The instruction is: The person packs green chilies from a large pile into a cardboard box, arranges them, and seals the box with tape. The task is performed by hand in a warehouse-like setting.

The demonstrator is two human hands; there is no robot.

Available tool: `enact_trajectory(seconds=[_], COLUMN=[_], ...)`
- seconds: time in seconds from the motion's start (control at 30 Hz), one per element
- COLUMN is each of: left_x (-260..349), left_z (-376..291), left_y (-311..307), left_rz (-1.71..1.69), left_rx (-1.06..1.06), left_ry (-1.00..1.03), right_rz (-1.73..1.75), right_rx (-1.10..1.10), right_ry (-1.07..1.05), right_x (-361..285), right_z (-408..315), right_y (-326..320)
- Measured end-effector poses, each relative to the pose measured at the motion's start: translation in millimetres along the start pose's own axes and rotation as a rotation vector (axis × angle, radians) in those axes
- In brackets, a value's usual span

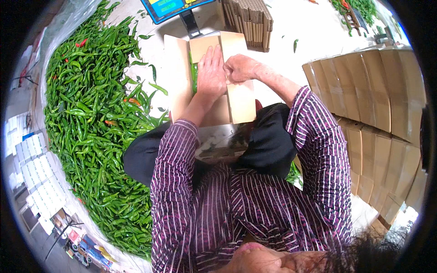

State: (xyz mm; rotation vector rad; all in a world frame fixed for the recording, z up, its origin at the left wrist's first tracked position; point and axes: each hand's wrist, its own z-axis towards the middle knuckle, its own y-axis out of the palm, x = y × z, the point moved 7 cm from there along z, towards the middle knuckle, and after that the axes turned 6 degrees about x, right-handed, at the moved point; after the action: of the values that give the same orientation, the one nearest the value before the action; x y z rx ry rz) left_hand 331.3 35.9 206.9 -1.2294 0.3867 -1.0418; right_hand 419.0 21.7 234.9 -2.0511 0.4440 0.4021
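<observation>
Before me stands a cardboard box point(214, 110) with its long side flaps folded outward. Green chili peppers point(195, 75) show in a narrow gap at its left. My left hand point(212, 73) lies flat on the box's inner end flaps, fingers stretched toward the far end flap point(202, 49). On the right side flap point(241, 102) rests my right hand point(239, 69), its fingers curled at the flap's inner edge. Whether those fingers pinch the cardboard is hidden. The left side flap point(179, 78) leans outward, untouched.
A large heap of green chili peppers point(99, 136), with a few red ones, spreads along my left. Beyond the box are a scale's display point(170, 8) and a stack of flattened cardboard point(247, 25). Cardboard boxes point(368, 85) are stacked high at right. White cartons point(37, 170) stand far left.
</observation>
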Motion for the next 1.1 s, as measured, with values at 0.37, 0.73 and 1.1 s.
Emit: enact_trajectory(seconds=[0.37, 0.73, 1.1], left_x=[-60, -78, -72], left_z=[23, 6, 33], left_y=[-90, -24, -4], left_rz=[-0.748, -0.788, -0.108], left_rx=[0.140, 0.262, -0.050], left_ry=[-0.540, -0.702, -0.314], right_rz=[-0.137, -0.038, -0.095], right_rx=[0.316, 0.329, 0.522], right_ry=[0.051, -0.101, 0.046], right_x=[-1, 14, 22], right_z=[-7, 8, 0], right_y=[-24, -20, -16])
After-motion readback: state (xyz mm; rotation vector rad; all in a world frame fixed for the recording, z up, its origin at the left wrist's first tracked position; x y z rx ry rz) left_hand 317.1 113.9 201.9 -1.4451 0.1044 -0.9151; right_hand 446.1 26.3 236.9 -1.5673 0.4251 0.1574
